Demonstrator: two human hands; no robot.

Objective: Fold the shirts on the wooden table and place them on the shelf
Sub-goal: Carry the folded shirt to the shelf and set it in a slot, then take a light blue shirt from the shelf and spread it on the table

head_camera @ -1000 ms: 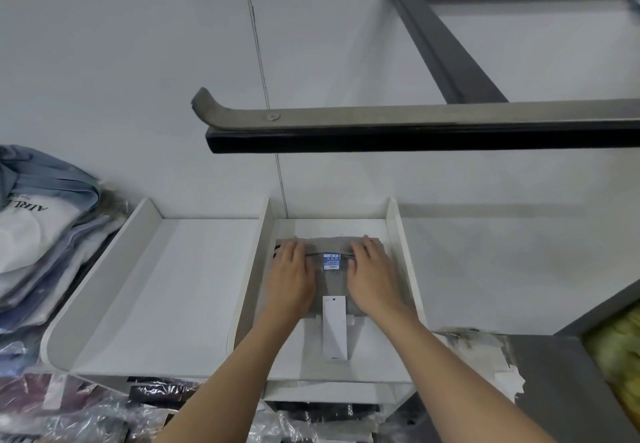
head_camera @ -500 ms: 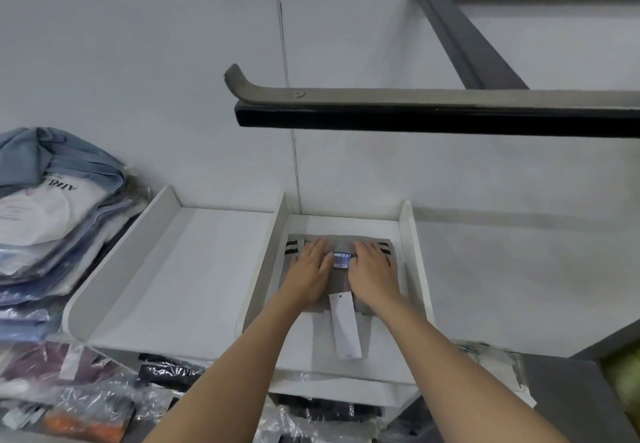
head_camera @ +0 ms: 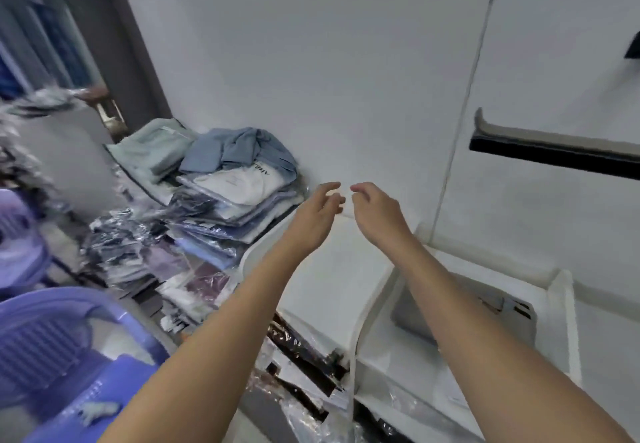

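The folded grey shirt (head_camera: pixel 485 314) lies in the right compartment of the white shelf (head_camera: pixel 568 304), partly hidden behind my right forearm. Both my hands are lifted off it and held in the air up and to the left of it, over the shelf's left compartment. My left hand (head_camera: pixel 317 212) has relaxed, loosely curled fingers and holds nothing. My right hand (head_camera: pixel 375 209) is close beside it, fingers drooping, also empty. The view is blurred by motion.
A pile of folded and bagged clothes (head_camera: pixel 225 193) sits left of the shelf against the wall. Purple plastic baskets (head_camera: pixel 62 349) stand at lower left. More bagged garments (head_camera: pixel 298 356) lie under the shelf. A dark rail (head_camera: pixel 554 148) juts from the wall at right.
Both hands have come off the grey shirt and risen to the left. The view has swung left, so the shelf now sits at lower right.
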